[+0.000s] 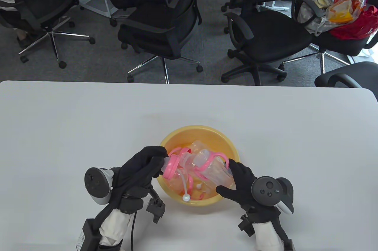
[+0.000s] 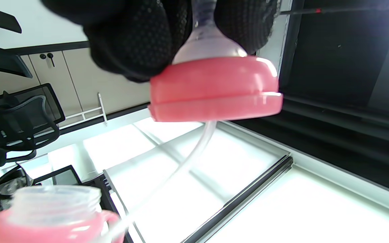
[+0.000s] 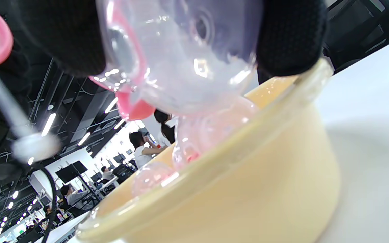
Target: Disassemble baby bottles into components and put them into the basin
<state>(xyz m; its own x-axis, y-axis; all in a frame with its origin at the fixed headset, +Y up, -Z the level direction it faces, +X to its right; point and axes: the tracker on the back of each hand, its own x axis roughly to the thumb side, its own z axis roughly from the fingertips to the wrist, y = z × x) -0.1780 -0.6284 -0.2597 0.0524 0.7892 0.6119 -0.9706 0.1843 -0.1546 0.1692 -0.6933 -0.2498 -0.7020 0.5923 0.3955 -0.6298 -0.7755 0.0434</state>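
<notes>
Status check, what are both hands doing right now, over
Left hand grips the pink screw cap, straw dangling. Right hand holds the clear bottle body above the yellow basin. Nothing blocking.

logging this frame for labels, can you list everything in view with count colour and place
basin: one, yellow, on the table near its front edge, between the hands
bottle: one, clear with pink handles, held over the basin
cap: one, pink, with a clear teat and straw, off the bottle, over the basin's left side
loose bottle parts: several, clear and pink, inside the basin
table: one, white, across the lower half
office chairs: several, black, on the grey floor behind the table
bags: a pile, red, orange and beige, on the chair at far right
left hand: black glove, fingers pinch the cap's teat
right hand: black glove, grips the bottle's base
</notes>
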